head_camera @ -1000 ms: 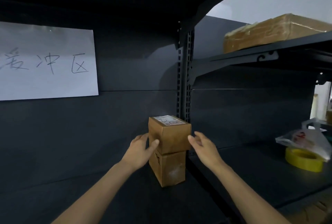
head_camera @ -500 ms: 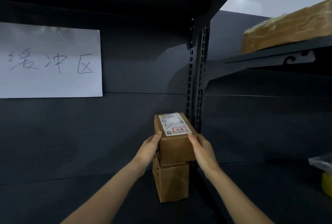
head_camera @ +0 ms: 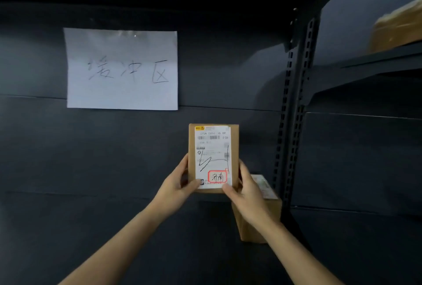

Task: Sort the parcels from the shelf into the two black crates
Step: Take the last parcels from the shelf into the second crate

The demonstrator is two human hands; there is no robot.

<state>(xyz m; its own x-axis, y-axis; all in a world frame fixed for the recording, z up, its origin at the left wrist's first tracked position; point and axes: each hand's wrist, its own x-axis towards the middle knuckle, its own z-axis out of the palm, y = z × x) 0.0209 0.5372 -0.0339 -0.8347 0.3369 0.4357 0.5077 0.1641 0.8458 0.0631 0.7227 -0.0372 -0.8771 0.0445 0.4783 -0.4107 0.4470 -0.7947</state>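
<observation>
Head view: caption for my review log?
Left hand and right hand hold a brown cardboard parcel, white label facing camera, near a second brown cardboard parcel on a dark shelf.

Handwritten 缓冲区 on paper sign (head_camera: 122, 68), up-left of parcel (head_camera: 235, 145). On parcel's shipping label (head_camera: 212, 154): "270A E601 16 68", barcode, red-boxed handwriting ending 南. Remaining print illegible.
</observation>
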